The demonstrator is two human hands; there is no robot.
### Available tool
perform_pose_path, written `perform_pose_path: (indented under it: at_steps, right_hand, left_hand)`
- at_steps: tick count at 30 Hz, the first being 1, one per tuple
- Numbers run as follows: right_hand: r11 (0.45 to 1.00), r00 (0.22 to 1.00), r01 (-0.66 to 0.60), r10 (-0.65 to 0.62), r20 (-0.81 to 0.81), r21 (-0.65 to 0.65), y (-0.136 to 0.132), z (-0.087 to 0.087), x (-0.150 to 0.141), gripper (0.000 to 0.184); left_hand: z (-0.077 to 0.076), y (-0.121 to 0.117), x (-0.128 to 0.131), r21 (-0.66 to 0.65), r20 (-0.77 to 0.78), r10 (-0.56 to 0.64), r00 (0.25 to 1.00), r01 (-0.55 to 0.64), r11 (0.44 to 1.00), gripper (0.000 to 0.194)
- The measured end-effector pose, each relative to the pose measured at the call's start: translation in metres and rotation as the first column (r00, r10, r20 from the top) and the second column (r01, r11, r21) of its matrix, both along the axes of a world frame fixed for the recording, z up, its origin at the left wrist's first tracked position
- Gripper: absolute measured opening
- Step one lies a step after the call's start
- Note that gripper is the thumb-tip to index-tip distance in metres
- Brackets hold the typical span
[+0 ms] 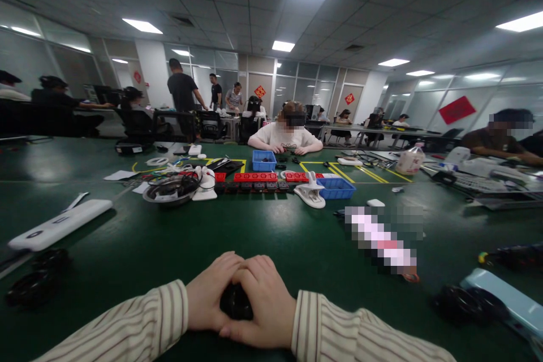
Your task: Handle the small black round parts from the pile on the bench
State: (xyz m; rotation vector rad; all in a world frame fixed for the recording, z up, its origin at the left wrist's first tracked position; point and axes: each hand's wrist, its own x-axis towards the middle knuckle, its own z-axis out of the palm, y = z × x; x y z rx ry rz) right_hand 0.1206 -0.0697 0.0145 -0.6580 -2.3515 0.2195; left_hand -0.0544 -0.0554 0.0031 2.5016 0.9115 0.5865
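Green tabletop (169, 243) spans an open-plan room with a panelled ceiling, glass partitions and people seated or standing in the background. At its near edge, the left hand (212, 291) and the right hand (269, 305), both in striped cuffs, are cupped together, their fingers meeting at the top. Each hand is curved in, neither spread nor flat, around a dark, glossy black object (236, 301), which lies between the two palms and shows only through the gap between them; its full outline is hidden. Left of the left hand are a pair of black coils (34, 288) and, farther from the wearer, a long white case (61, 226). Beyond the left hand, to its left, stands a metal bowl (148, 198) filled with dark items. Straight ahead of both hands, well apart from them, runs a row of red blocks (255, 177) and black blocks (258, 187), with a small blue bin (263, 164) behind it. Ahead and to the right of the right hand are a white clip (313, 195) and a larger blue bin (339, 191); nearer lies a pixelated item (377, 237). Farther right rests a pale blue case (509, 294). Across the table sits a person in a white top (286, 136), forearms on the surface.
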Motion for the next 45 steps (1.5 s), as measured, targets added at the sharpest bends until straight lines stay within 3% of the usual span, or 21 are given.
perform_pose_path:
  at_steps: [5,12,16,19,23,25,29,36,40,45]
  right_hand:
    - [1.000,0.997,0.001,-0.002,0.074,0.005,-0.001,0.002,0.002,0.034]
    - [0.962,0.965,-0.261,0.260,0.021,0.080,0.000,0.003,0.000,0.023]
    - [0.933,0.938,-0.337,0.344,-0.041,0.123,0.001,0.005,-0.001,0.029]
    - [0.955,0.953,-0.277,0.287,-0.099,0.103,0.000,0.007,0.000,0.033]
    - [0.993,0.988,-0.110,0.112,-0.107,0.032,0.001,0.003,0.000,0.054]
    - [0.999,0.996,-0.045,0.046,-0.076,0.014,0.001,0.000,0.000,0.056]
    - [1.000,1.000,-0.004,0.004,0.015,0.005,0.002,-0.001,0.001,0.041]
    - [0.976,0.978,-0.208,0.208,0.010,0.066,0.000,0.002,0.001,0.023]
    - [0.945,0.946,-0.319,0.313,0.084,0.076,0.000,0.004,0.001,0.019]
    - [0.925,0.929,-0.361,0.367,-0.033,0.120,-0.001,0.007,0.000,0.025]
  left_hand:
    - [0.004,0.000,0.001,-0.022,-0.005,-0.010,1.000,0.010,1.000,0.042]
    - [0.005,0.001,0.000,-0.085,0.057,-0.074,0.996,0.079,0.993,0.038]
    - [0.004,0.001,-0.001,-0.062,0.053,-0.086,0.995,0.089,0.994,0.055]
    - [0.005,0.002,-0.001,-0.049,0.054,-0.067,0.996,0.070,0.996,0.073]
    - [0.005,0.000,0.001,0.036,-0.023,-0.019,1.000,0.020,0.999,0.073]
    - [0.004,-0.002,0.003,0.046,-0.048,0.010,0.999,-0.008,0.999,0.066]
    - [0.003,-0.004,0.004,0.021,-0.027,0.034,0.999,-0.033,0.999,0.045]
    - [0.005,0.003,-0.001,-0.105,0.026,-0.093,0.995,0.095,0.990,0.039]
    - [0.004,0.007,-0.003,-0.091,0.014,-0.129,0.992,0.130,0.987,0.035]
    - [0.004,0.006,-0.003,-0.128,0.053,-0.110,0.992,0.116,0.985,0.061]
